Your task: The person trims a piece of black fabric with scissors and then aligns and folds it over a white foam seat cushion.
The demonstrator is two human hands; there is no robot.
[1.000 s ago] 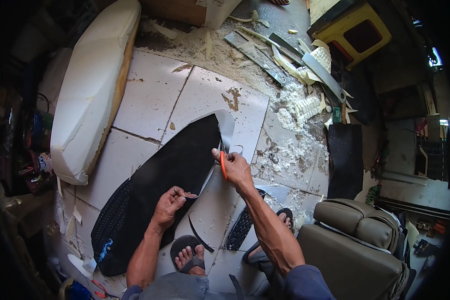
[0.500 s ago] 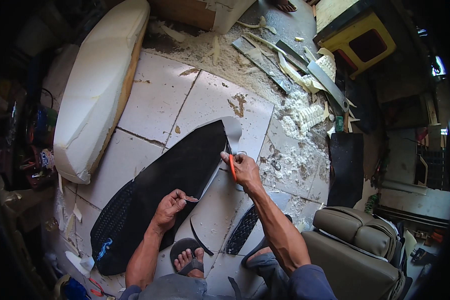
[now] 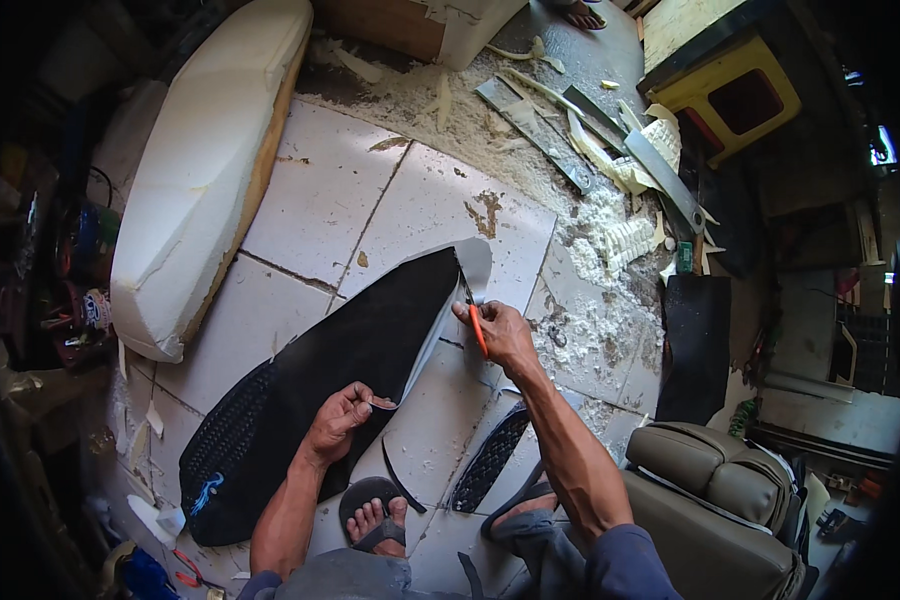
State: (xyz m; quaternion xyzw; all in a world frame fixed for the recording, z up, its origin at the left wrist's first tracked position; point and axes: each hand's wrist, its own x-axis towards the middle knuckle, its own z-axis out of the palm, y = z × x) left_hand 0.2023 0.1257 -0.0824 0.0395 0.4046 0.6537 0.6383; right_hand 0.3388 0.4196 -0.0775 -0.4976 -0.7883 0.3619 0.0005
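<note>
A long black cover piece (image 3: 345, 350) with a pale backing lies across the tiled floor before me. With my left hand (image 3: 342, 422) I pinch its right edge, thumb on top. My right hand (image 3: 500, 332) is closed on orange-handled scissors (image 3: 478, 325), whose blades reach the cover's edge near its far tip. A grey-white margin (image 3: 476, 258) of material sticks out past the black at that tip. Textured black panelling with a blue thread tuft (image 3: 207, 492) forms the near left end of the cover.
A long cream foam seat block (image 3: 205, 180) lies at the left. Foam scraps and crumbs (image 3: 610, 235) with a metal blade (image 3: 662, 180) litter the far right. A brown padded seat (image 3: 710, 515) stands at lower right. Near my feet are a black quilted strip (image 3: 492, 455) and red-handled scissors (image 3: 188, 568).
My right hand and the scissors have shifted slightly right and down in the picture. My left hand still pinches the cover's edge, almost unmoved. The whole view has turned a little.
</note>
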